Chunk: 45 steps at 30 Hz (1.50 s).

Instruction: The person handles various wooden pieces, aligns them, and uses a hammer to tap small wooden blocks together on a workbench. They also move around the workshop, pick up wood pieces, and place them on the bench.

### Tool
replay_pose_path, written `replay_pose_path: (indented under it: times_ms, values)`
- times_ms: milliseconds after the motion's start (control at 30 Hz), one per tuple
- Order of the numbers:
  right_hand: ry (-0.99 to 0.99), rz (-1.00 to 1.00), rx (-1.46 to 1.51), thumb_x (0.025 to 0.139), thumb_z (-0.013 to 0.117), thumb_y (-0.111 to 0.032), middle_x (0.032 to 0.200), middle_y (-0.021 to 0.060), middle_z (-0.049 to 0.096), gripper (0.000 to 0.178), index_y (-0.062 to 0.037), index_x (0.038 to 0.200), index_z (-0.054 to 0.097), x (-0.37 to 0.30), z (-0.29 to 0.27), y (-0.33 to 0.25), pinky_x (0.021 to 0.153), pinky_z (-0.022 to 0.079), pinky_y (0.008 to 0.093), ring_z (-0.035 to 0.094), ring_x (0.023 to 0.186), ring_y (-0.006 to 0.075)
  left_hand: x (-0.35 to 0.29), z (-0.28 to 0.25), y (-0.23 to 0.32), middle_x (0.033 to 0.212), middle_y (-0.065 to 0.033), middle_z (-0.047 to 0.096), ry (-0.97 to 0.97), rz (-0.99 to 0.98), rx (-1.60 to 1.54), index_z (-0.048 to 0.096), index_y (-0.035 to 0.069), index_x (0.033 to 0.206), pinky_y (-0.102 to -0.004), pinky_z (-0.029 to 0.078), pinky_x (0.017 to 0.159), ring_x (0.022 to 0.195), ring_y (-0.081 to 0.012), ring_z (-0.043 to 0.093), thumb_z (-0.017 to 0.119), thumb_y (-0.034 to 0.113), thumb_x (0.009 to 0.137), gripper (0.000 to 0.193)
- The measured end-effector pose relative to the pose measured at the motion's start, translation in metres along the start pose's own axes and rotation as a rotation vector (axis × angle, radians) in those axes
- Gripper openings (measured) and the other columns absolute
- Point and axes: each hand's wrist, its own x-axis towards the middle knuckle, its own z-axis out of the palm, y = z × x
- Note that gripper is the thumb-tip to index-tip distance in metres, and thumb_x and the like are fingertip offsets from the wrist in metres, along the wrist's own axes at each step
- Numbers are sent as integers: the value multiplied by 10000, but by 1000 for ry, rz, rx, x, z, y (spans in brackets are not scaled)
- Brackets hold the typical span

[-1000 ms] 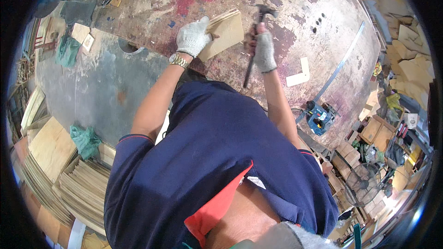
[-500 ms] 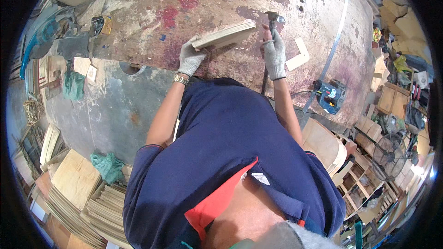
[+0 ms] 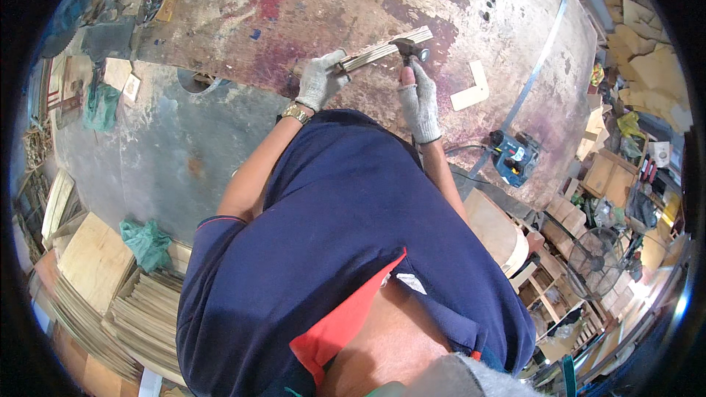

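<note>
My left hand (image 3: 321, 81), in a pale fingerless-looking glove with a watch at the wrist, grips the near-left end of a stack of thin wooden strips (image 3: 375, 54). The stack is tilted up on edge over the worn workbench (image 3: 338, 0), its layered edges facing up. In my right hand (image 3: 421, 109), also gloved with the thumb bare, is a hammer (image 3: 409, 49). Its dark head with a shiny face overlaps the stack's right part; I cannot tell if they touch. Most of its handle is hidden by the hand. To the right lies a pale L-shaped piece (image 3: 474, 94).
A blue corded jigsaw (image 3: 516, 159) rests at the bench's right, by a long metal ruler (image 3: 543, 62). At the far left are a tape measure (image 3: 166, 6) and a saw (image 3: 65, 29). Stacked boards (image 3: 151, 309) stand lower left; a fan (image 3: 594, 261) stands lower right.
The hammer has moved left, from beside the stack to over its right part. The stack has shifted right and turned so its layered edges show more. Both hands keep their grip.
</note>
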Motion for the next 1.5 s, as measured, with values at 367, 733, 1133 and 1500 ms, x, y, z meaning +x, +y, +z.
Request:
replay_pose_path:
  times_ms: [367, 733, 1133, 1500]
  values:
    - [133, 16, -109, 1063, 496, -349, 741, 199, 639, 419, -6, 1261, 635, 4, -8, 8, 641, 484, 416, 638, 665, 286, 0, 3, -6, 821, -124, 696, -87, -12, -48, 668, 27, 924, -332, 511, 663, 709, -196, 673, 824, 191, 847, 239]
    - [12, 82, -241, 1051, 496, -399, 741, 216, 668, 388, -63, 1154, 660, 12, -26, -8, 635, 505, 458, 698, 718, 407, -2, -1, -1, 833, -121, 697, -73, -29, -35, 669, 63, 973, -359, 505, 651, 719, -238, 678, 802, 226, 849, 245]
    - [26, -2, -354, 1066, 488, -306, 674, 220, 628, 380, -52, 1315, 622, 12, -22, 0, 583, 488, 440, 683, 619, 333, 24, -16, 62, 942, -143, 726, 188, 256, 337, 634, 143, 1255, -449, 566, 782, 911, -325, 721, 815, 478, 784, 605]
    - [229, -228, -164, 1067, 488, -237, 672, 99, 577, 282, -30, 1172, 649, 7, -67, -117, 558, 449, 356, 547, 592, 163, 64, -110, 167, 788, -93, 718, 26, 322, 379, 663, 146, 1031, -396, 561, 593, 676, -282, 721, 778, 382, 841, 325]
